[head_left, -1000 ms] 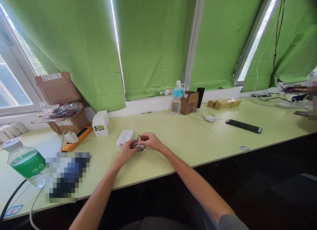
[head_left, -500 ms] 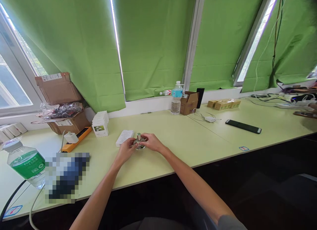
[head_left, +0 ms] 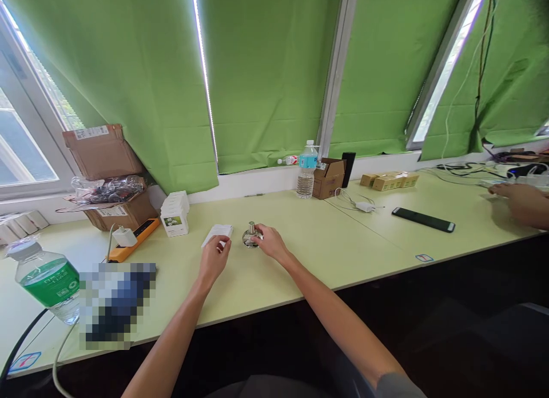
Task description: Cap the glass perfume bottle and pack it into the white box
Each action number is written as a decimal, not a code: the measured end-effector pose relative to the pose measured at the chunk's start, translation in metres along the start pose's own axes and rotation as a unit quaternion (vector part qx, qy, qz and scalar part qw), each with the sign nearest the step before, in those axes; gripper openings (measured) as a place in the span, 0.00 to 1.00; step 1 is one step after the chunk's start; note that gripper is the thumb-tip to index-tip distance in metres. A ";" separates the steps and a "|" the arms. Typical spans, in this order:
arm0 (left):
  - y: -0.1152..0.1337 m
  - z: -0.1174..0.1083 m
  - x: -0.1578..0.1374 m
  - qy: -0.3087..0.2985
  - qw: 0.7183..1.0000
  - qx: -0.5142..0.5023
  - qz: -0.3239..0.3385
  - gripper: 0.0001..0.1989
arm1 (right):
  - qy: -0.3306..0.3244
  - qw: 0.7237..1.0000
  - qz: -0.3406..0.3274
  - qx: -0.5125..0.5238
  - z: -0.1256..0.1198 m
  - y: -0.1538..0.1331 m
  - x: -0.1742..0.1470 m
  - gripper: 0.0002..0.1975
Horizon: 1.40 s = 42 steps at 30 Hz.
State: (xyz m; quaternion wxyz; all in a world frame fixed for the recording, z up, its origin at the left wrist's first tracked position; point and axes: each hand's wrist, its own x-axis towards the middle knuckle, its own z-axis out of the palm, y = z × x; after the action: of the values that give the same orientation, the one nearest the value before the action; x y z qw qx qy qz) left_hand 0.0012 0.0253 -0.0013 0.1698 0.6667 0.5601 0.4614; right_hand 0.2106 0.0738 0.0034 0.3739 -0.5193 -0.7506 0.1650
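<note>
A small clear glass perfume bottle with a silvery cap stands upright on the table. My right hand grips it from the right side, fingers closed round its edge. Just left of it lies a flat white box with fine print on top. Over that box's near edge is my left hand, its fingers loosely curled with a gap between thumb and fingers. Whether its fingertips touch the box I cannot tell.
White cartons stand at back left beside an orange power strip. A green-labelled bottle is at far left. Farther right are a water bottle, a cardboard box and a black phone. Another person's hand reaches in at right.
My left hand has let go of the perfume bottle and moved left to the white box. The perfume bottle has shifted slightly right in my right hand. Another person's hand has come farther in.
</note>
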 end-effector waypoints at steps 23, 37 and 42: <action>-0.018 0.005 -0.009 0.044 0.965 0.256 -0.016 0.19 | 0.118 0.992 -0.051 0.011 0.002 -0.004 -0.004 0.23; -0.009 -0.009 0.004 0.053 0.989 -0.019 -0.138 0.27 | 0.208 0.965 -0.142 0.069 -0.005 -0.017 -0.007 0.14; -0.008 -0.009 0.004 0.070 0.981 -0.121 -0.137 0.26 | 0.227 0.951 -0.195 0.077 -0.006 -0.022 -0.009 0.10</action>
State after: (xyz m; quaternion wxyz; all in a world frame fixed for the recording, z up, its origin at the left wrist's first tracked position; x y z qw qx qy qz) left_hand -0.0113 0.0288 -0.0012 0.2710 0.5243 0.5965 0.5439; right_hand 0.2021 0.0562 0.0175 0.5984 -0.3563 -0.7172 0.0237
